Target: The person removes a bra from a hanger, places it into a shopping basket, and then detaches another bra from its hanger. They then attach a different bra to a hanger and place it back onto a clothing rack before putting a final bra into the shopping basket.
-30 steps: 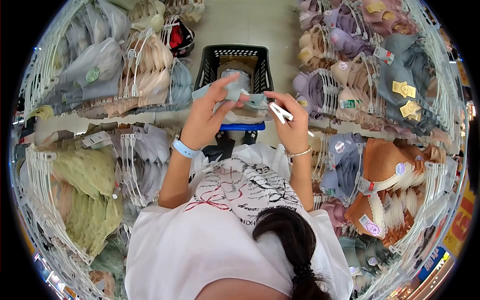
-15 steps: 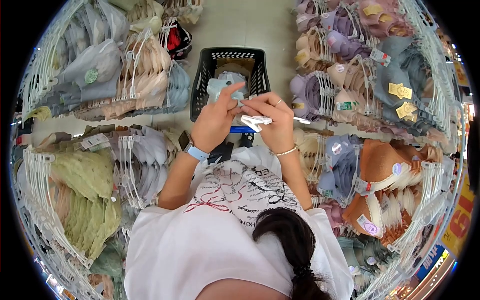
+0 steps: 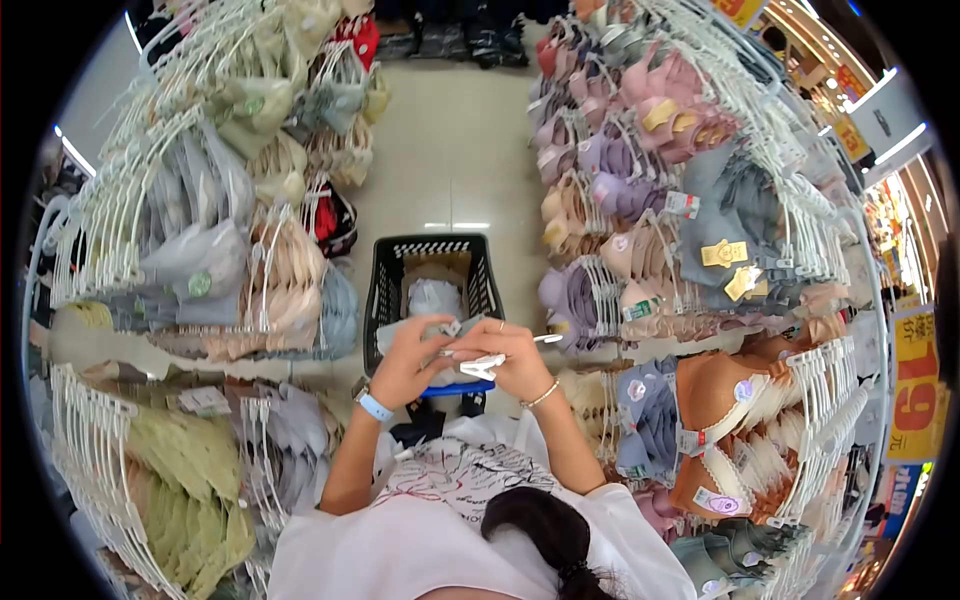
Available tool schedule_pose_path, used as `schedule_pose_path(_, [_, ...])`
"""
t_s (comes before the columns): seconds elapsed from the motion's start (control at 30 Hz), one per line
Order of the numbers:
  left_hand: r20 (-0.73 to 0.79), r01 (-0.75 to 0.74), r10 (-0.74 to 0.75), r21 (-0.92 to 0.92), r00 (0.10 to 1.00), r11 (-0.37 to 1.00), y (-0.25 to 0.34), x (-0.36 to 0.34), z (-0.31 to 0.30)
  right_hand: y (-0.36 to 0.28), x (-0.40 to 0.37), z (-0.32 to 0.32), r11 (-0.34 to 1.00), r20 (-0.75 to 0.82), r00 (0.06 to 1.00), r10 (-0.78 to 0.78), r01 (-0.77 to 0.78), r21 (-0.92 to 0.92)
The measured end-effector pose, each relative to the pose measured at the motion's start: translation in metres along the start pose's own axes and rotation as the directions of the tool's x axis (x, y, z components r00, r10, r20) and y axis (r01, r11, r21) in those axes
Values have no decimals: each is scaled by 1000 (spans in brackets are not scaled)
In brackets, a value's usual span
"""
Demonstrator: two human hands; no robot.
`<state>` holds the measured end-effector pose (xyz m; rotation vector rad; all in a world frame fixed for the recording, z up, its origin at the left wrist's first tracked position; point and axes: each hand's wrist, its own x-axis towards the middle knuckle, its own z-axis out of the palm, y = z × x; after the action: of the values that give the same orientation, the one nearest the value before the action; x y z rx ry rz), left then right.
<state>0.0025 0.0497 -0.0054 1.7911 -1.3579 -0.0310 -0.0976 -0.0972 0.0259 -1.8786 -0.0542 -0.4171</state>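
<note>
My hair and shirt: dark ponytail point(image 3: 540, 525) over white shirt point(image 3: 340, 548), black lettering on the front.
Left hand point(image 3: 408, 362): fingers bent, narrow gap, right up at my other hand. Pale blue piece point(image 3: 394, 336) shows behind the fingers; can't tell how firmly they grip it. Blue-banded watch point(image 3: 372, 404) on the wrist.
Right hand point(image 3: 508, 358): closed on the white clip hanger point(image 3: 482, 367), clip toward me, one end poking out past the knuckles. Ring on a finger, beaded bracelet point(image 3: 543, 393) on the wrist.
Clip hanger and pale piece: both up at my hands, above the near end of the basket.
Basket point(image 3: 483, 268): black, perforated walls, on the floor side of my hands. Blue handle point(image 3: 457, 388) at the near end, partly under my hands. Inside: pale bundle point(image 3: 434, 298), brown cardboard-like piece point(image 3: 440, 262) behind it.
Floor point(image 3: 450, 165): pale, glossy tile, visible joints, light reflections just past the basket.
Left racks point(image 3: 120, 185): bras on white hangers, green, grey, beige, pale blue.
Right racks point(image 3: 790, 180): more bras, lilac, pink, blue-grey, rust; paper tags on several.
Far right: yellow sign point(image 3: 918, 385), red "19"; bright strip lights above.
Far end: dark garments point(image 3: 455, 38) across the aisle.
</note>
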Motion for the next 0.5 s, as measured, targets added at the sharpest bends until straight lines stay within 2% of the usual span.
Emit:
schedule_pose_path(0.07, [59, 34, -23, -205, 998, 978, -2, -3, 7, -2, 4, -3, 1000, -12, 1000, -3, 3, -27])
schedule_pose_path(0.1, [61, 12, 1, -207, 998, 978, -4, -5, 10, -2, 5, -4, 999, -10, 1000, 10, -10, -40])
schedule_pose_path(0.13, [172, 211, -154, -394, 973, 894, -6, -8, 14, -1, 6, -3, 998, -19, 999, 46, -47, -35])
schedule_pose_path(0.17, [315, 410, -276, -533, 908, 740, -6, -10, 15, -2, 7, -2, 998, -38, 998, 41, -42, -45])
schedule_pose_path(0.2, [275, 387, -279, -523, 920, 760, -4, -8, 16, -3, 8, -1, 990, -74, 994, 80, -88, -112])
schedule_pose_path(0.27, [326, 419, -282, -513, 902, 749, -3, -4, 13, -4, 4, 8, 959, -138, 978, 157, -184, -215])
schedule_pose_path(0.3, [356, 467, -319, -498, 878, 731, -2, -3, 11, -2, 3, 10, 957, -154, 975, 158, -189, -219])
schedule_pose_path(0.4, [329, 413, -271, -522, 905, 746, -6, -3, 12, -2, 2, 15, 956, -231, 968, 93, -152, -252])
schedule_pose_path(0.5, [287, 398, -280, -560, 916, 727, -26, -10, 22, -6, 1, 22, 954, -298, 941, 162, -227, -198])
